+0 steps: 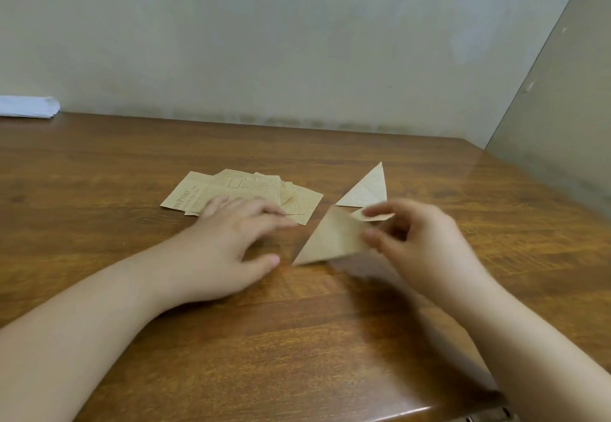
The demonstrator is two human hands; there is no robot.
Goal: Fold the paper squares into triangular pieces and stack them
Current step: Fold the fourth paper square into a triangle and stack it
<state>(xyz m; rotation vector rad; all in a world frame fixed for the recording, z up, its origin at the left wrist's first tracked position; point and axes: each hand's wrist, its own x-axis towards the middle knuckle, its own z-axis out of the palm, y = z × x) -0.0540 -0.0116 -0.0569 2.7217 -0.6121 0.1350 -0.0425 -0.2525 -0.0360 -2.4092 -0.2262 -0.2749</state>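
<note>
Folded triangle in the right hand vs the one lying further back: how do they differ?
The held triangle is pinched at its right corner by the right hand, tilted, one tip near the wooden table; the back triangle lies flat and untouched. The held triangle shows a plain brown face; the back triangle shows pale printed text and a crease. Both are folded from the same brown printed paper.

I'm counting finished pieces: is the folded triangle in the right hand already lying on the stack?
No: the right hand pinches the folded triangle short of the finished triangle on the table.
</note>
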